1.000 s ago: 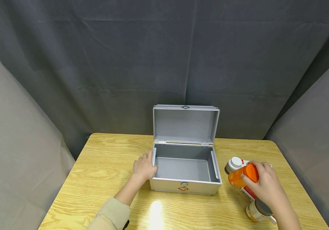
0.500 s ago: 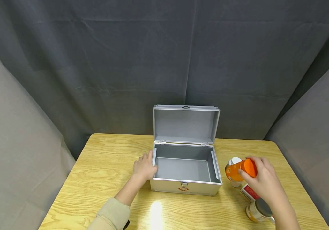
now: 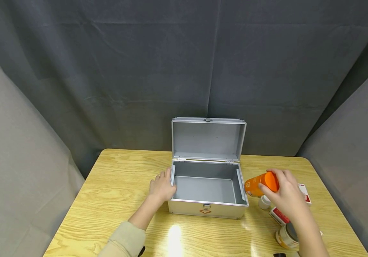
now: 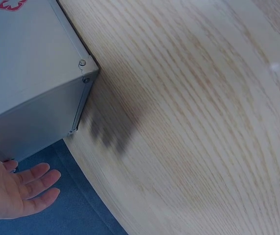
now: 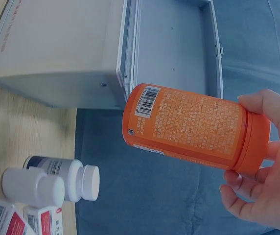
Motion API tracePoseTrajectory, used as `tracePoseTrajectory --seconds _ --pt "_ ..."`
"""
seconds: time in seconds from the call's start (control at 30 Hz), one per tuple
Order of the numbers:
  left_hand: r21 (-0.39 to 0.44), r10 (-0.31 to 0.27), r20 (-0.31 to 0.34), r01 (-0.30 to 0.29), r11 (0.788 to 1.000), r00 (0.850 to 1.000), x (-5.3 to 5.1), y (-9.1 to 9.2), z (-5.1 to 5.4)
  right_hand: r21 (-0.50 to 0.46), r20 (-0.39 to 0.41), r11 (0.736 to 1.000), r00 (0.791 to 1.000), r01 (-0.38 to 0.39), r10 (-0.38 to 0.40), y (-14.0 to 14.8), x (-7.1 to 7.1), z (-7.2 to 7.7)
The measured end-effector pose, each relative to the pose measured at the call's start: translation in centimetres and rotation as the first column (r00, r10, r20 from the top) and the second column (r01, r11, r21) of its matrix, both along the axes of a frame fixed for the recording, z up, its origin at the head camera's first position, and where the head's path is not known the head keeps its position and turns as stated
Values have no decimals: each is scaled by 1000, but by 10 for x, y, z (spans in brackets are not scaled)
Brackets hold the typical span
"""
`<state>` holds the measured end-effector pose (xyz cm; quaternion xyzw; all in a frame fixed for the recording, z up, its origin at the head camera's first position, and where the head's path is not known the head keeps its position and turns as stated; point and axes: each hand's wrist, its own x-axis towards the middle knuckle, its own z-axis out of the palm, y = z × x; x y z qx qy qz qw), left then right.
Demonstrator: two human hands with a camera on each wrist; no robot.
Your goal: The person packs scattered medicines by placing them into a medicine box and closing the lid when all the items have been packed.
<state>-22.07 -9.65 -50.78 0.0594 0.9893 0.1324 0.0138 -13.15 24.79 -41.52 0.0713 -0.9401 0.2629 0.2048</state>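
Note:
An aluminium first-aid box [image 3: 207,210] with a red cross mark stands with its lid [image 3: 207,141] raised. My left hand [image 3: 162,185] rests on its left rim, thumb over the edge. In the left wrist view the fingers of that hand [image 4: 17,188] extend loosely beside the box wall. My right hand [image 3: 285,194] grips an orange bottle [image 3: 254,185] by its capped end, tilted, base toward the box. The right wrist view shows the bottle [image 5: 189,125] in the air near the box's right rim, with fingers and thumb around the cap.
Right of the box lie a white bottle [image 3: 264,202], a red-and-white carton [image 3: 279,216], another carton [image 3: 305,193] and a jar [image 3: 286,235] with a dark lid. The right wrist view shows two white bottles, one a labelled bottle [image 5: 64,175]. Grey curtains [image 3: 145,78] surround the wooden table [image 3: 113,192].
My right hand has carried the orange bottle left and slightly away from me, closer to the box's right side. The carton behind it has come into sight. My left hand has stayed put.

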Motion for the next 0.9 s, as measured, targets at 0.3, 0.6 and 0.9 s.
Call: tracePoseTrajectory --seconds 0.3,0.6,0.9 --pt "2 -2 0 2 1000 1000 -2 0 -2 -24 -23 999 999 -24 23 -11 -7 -1" --pt "-1 2 0 -2 1000 1000 -3 -1 -3 -47 -32 997 998 -60 58 -24 -14 -3" --pt "-3 2 -5 -2 1000 1000 -2 -1 -2 -29 -46 995 994 -96 95 -34 -22 -4"
